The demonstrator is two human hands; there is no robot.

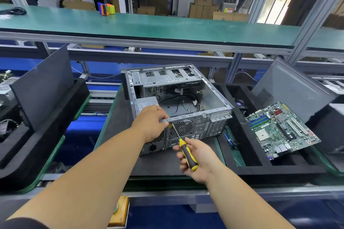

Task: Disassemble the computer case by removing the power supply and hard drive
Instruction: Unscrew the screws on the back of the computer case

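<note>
A person's two bare forearms reach forward from the bottom of the view. The left hand (151,122) rests on the near top edge of an open computer case (178,106), its fingers curled over the metal rim and gripping it. The right hand (197,158) grasps the yellow-and-black handle of a screwdriver (183,145), fingers wrapped round it. The thin metal shaft slants up and to the left, and its tip meets the case's rear panel just below the rim, right beside the left hand's fingers and at the upper left corner of the round fan grille (183,127).

The case lies on its side with the open side up, on a dark mat (115,126) at the middle of the workbench. Inside it, the grey power supply (147,105) sits in the near left corner, partly hidden by the left hand, with black cables trailing across the bare metal floor. The silver drive cage (167,76) runs along the far side; whether a hard drive is in it cannot be told.

To the right, a green motherboard (281,129) rests tilted on the edge of a black foam tray (260,168). A dark side panel (44,87) leans upright to the left, and a grey one (290,87) leans at the far right. A long green shelf (149,26) crosses the view behind the case.
</note>
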